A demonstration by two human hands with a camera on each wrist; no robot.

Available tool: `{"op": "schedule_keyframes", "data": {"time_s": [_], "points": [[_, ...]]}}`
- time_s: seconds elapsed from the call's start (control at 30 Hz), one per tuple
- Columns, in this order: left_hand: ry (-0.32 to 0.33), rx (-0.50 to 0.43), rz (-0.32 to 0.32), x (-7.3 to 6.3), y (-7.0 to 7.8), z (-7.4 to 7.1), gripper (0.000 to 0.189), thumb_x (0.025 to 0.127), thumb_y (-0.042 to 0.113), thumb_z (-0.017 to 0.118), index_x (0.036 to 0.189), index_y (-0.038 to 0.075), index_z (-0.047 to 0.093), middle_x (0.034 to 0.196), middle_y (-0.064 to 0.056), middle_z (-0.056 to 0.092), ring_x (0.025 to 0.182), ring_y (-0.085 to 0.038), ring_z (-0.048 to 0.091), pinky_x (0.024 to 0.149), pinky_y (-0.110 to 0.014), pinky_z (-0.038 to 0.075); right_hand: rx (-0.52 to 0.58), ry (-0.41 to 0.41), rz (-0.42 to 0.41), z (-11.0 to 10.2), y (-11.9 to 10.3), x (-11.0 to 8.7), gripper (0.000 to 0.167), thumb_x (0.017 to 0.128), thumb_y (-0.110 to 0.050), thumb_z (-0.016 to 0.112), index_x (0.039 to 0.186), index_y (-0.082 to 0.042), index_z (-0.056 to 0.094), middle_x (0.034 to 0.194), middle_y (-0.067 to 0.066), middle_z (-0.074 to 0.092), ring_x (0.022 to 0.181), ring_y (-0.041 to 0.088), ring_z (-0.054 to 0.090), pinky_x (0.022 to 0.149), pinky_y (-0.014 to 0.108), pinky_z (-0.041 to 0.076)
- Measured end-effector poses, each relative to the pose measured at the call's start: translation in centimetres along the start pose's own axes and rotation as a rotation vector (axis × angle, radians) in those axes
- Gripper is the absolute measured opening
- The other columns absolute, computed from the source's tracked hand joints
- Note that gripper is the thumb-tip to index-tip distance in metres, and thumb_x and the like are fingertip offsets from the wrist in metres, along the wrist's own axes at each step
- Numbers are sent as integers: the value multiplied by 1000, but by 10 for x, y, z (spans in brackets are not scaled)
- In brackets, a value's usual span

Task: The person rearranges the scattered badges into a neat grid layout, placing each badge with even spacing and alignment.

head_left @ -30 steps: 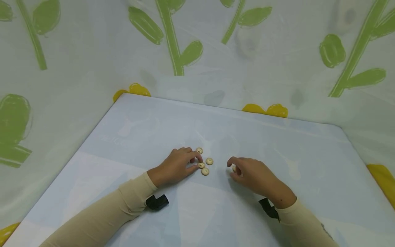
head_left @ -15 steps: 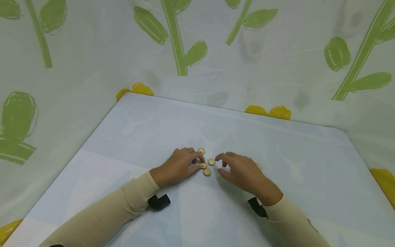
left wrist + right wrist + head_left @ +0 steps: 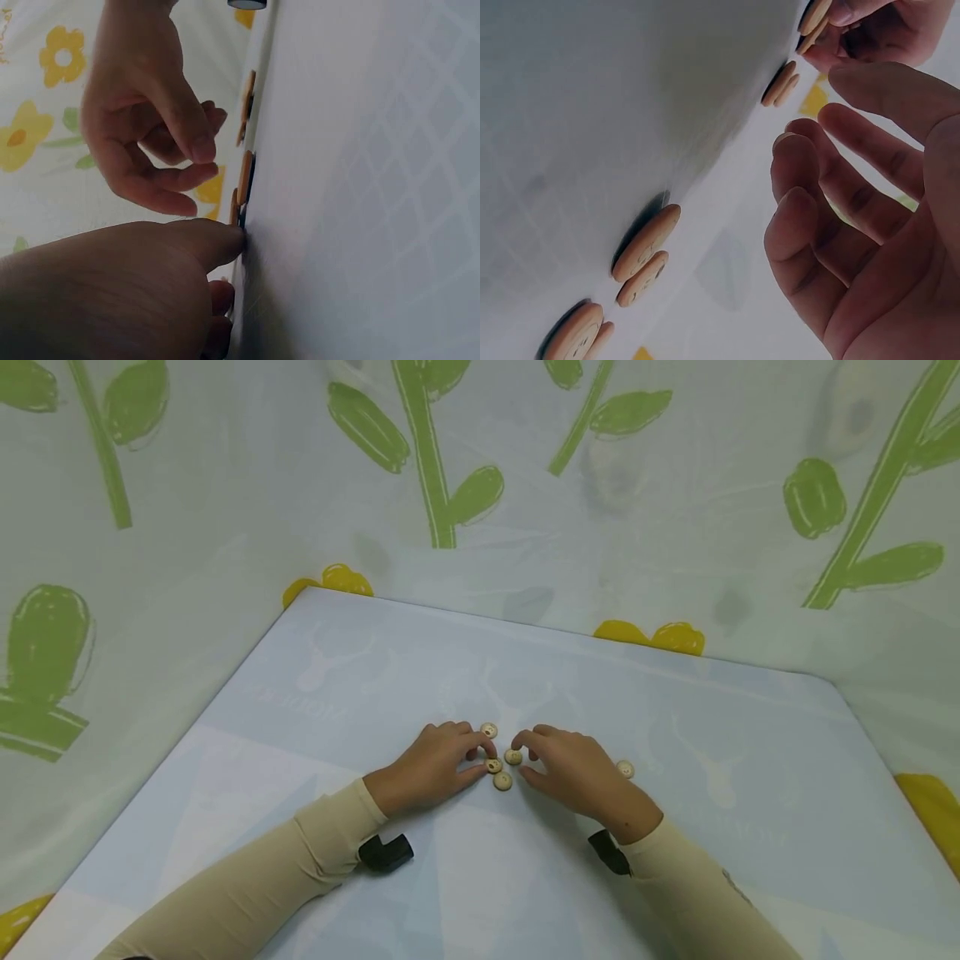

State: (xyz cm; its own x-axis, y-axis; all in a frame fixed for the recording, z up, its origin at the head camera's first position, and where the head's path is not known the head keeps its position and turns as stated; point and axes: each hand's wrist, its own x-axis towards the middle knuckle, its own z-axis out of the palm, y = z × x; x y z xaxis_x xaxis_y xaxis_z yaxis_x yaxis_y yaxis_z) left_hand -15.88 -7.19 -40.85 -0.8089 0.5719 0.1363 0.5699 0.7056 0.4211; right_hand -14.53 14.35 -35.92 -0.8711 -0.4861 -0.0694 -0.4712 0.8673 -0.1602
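middle disc (image 3: 513,757) lies — btwn l hand (image 3: 435,762) & r hand (image 3: 573,772)

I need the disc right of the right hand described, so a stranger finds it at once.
In the head view, on the pale blue table, find the right hand. Immediately right of it lies a small beige disc. It sits alone; the four other discs visible there cluster on the fingertip side.
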Motion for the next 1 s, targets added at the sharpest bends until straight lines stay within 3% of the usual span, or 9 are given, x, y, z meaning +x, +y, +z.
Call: {"op": "schedule_keyframes", "data": {"time_s": [0.5, 1.0], "points": [[23, -9, 22, -1, -2, 2, 15, 92, 27, 72, 107, 26, 70, 86, 9, 58, 82, -9, 55, 76, -34, 41, 5, -101, 46, 6, -2, 18, 23, 88, -22, 77, 111, -20, 74, 98, -3, 69, 84, 14, 66, 75, 35, 55], [20, 2, 36, -1, -1, -1, 15, 92, 27, 72, 107, 25, 70, 86, 7, 59, 83, -10, 56, 75, -34, 42, 13, -118, 37, 4, -3, 23, 20, 89, -20, 76, 109, -18, 74, 97, -2, 68, 75, 11, 58, 72, 33, 53]]}}
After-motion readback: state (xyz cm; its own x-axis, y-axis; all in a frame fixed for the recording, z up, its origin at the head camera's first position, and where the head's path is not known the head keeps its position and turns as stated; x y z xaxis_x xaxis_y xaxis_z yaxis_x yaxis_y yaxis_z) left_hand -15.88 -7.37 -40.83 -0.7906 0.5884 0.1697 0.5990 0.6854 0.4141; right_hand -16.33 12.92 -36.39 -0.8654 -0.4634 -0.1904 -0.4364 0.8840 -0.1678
